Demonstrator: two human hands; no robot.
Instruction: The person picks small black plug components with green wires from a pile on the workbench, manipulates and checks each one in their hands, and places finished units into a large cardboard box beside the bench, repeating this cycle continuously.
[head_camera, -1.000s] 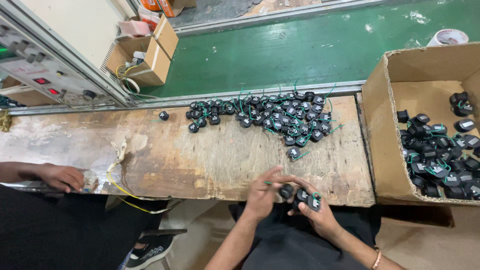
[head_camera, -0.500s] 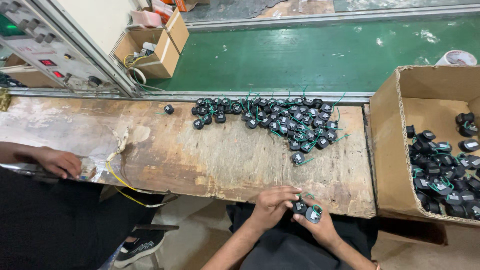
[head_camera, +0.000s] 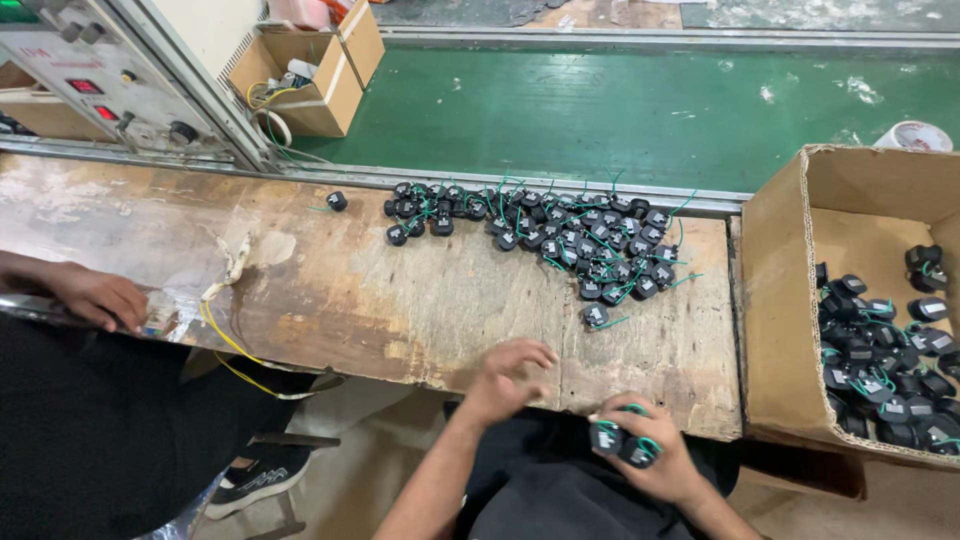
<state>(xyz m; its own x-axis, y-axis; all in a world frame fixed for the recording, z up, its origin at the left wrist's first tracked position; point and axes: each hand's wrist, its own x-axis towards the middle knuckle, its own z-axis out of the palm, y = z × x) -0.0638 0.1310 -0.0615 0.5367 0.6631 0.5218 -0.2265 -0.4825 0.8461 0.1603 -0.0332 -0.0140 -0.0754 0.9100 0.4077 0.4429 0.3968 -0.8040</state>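
My right hand (head_camera: 648, 462) is closed around two small black parts with green wires (head_camera: 622, 441), held just below the near edge of the worn wooden bench (head_camera: 400, 310). My left hand (head_camera: 508, 380) rests on that edge with fingers spread and nothing in it. A heap of several black parts with green wires (head_camera: 560, 235) lies at the far side of the bench. One single part (head_camera: 595, 316) lies apart, nearest my hands.
A cardboard box (head_camera: 790, 300) at the right holds several more black parts. A co-worker's hand (head_camera: 100, 298) rests at the left by yellow wires (head_camera: 225, 335). A control panel (head_camera: 90, 70) and small cartons (head_camera: 310, 70) stand behind; green floor beyond.
My left hand has let go of the parts and moved up onto the bench edge. My right hand keeps the two parts and has shifted slightly right and down.
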